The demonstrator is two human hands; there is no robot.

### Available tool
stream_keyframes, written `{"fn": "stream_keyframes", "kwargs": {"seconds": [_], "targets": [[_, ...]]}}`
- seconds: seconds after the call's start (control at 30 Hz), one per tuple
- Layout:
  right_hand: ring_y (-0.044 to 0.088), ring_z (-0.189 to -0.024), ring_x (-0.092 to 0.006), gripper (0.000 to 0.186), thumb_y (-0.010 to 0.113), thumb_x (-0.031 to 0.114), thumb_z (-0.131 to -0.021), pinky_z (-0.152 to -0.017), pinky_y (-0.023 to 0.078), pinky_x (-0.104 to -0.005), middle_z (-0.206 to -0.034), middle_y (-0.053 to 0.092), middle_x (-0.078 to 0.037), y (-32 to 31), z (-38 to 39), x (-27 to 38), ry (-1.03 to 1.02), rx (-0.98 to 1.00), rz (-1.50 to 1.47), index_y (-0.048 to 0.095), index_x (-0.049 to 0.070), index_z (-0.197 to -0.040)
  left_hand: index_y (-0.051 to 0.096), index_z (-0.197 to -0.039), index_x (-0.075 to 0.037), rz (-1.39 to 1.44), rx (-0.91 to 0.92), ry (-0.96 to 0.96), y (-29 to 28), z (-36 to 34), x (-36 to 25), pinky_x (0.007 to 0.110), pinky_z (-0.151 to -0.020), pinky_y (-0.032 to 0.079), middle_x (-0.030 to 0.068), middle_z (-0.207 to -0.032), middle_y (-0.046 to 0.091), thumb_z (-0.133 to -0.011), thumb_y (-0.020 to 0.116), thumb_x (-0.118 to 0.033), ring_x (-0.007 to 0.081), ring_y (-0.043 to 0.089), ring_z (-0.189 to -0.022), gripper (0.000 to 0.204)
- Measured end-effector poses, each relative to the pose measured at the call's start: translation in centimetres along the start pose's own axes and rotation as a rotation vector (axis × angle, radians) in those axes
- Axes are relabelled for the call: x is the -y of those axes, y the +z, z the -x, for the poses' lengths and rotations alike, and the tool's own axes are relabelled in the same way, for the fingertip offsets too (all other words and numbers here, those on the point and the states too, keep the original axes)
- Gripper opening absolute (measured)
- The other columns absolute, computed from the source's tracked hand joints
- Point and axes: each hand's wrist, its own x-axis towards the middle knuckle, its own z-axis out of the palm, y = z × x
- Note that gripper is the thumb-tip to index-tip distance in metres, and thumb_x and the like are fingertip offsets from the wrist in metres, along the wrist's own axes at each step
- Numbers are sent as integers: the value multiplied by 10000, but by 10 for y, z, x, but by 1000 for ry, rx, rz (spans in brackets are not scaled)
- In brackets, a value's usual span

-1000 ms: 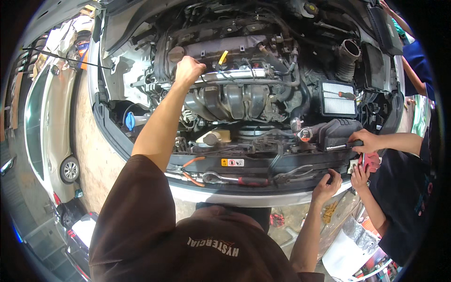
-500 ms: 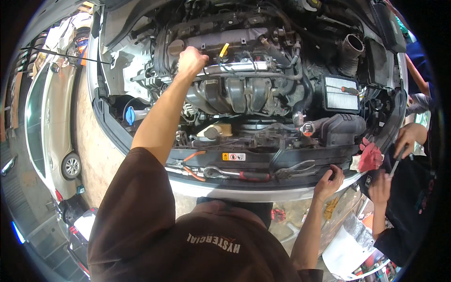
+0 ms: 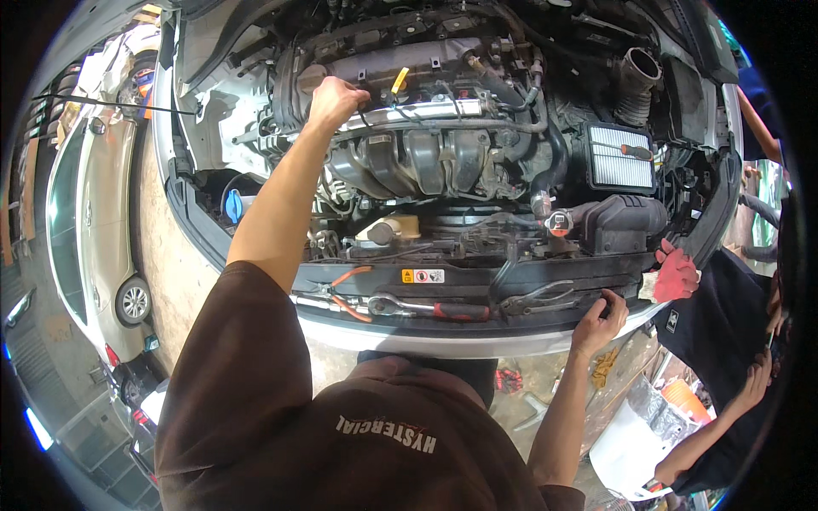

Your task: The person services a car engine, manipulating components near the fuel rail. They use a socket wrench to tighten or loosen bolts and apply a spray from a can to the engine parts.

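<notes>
My left hand (image 3: 336, 102) reaches over the engine (image 3: 396, 64), its fingers closed at the left end of a silver rail (image 3: 417, 111). Whatever they grip is hidden under them. A yellow-tabbed dipstick handle (image 3: 399, 81) stands just right of that hand. At the right of the car's front edge, my right hand (image 3: 599, 325) has its fingers curled around a small dark gap or thing that I cannot make out. On the black front panel (image 3: 477, 277) beside it lie pliers (image 3: 537, 298), a red-handled ratchet (image 3: 430, 310) and orange-handled pliers (image 3: 345, 294).
An air filter (image 3: 618, 162) with a screwdriver (image 3: 636, 152) on it sits at right. Red gloves (image 3: 676, 272) lie on the front corner. A co-worker's hand (image 3: 754, 383) shows at far right, near a white bucket (image 3: 626, 447). Another car (image 3: 102, 204) stands at left.
My left hand has shifted slightly left and stays closed at the rail. The right hand has lifted its fingertips a little. The co-worker's hands have moved right, away from the gloves.
</notes>
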Motion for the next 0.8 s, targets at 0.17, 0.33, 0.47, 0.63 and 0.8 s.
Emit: {"fn": "stream_keyframes", "kwargs": {"seconds": [0.17, 0.33, 0.47, 0.63, 0.8], "targets": [[607, -996, -297, 185, 591, 93, -911, -918, 465, -419, -1030, 711, -87, -1, 0, 0, 48, 23, 6, 713, 60, -1047, 846, -866, -48, -25, -37, 102, 4, 1, 0, 366, -837, 587, 125, -820, 791, -820, 795, -355, 259, 768, -834, 315], [609, -989, -300, 186, 590, 97, -911, -917, 467, -422, -1025, 712, -89, -1, 0, 1, 17, 13, -8, 713, 58, -1045, 845, -916, -34, -27, 44, 54, -1, 1, -6, 384, -871, 588, 138, -853, 798, -828, 789, -347, 280, 776, -880, 330], [610, -985, -305, 185, 589, 96, -911, -920, 470, -423, -1025, 714, -95, -1, 0, -2, -24, 8, 8, 713, 52, -1041, 848, -969, -43, -55, 59, 27, 0, -2, -10, 400, -904, 587, 143, -896, 806, -832, 780, -339, 292, 781, -933, 332], [625, -1001, -304, 198, 593, 104, -928, -930, 483, -425, -1022, 713, -114, -1, 0, -4, 16, 29, 3, 724, 34, -1060, 853, -990, -55, -66, 42, 0, -2, -6, 0, 397, -928, 584, 141, -918, 810, -819, 768, -348, 290, 778, -964, 350], [625, -1007, -309, 203, 591, 116, -937, -939, 480, -427, -1024, 712, -118, -1, -1, 1, 39, 32, 0, 724, 29, -1063, 858, -969, -58, -10, -11, -33, 0, -1, 6, 377, -951, 581, 133, -936, 816, -810, 756, -367, 277, 776, -978, 362]]}}
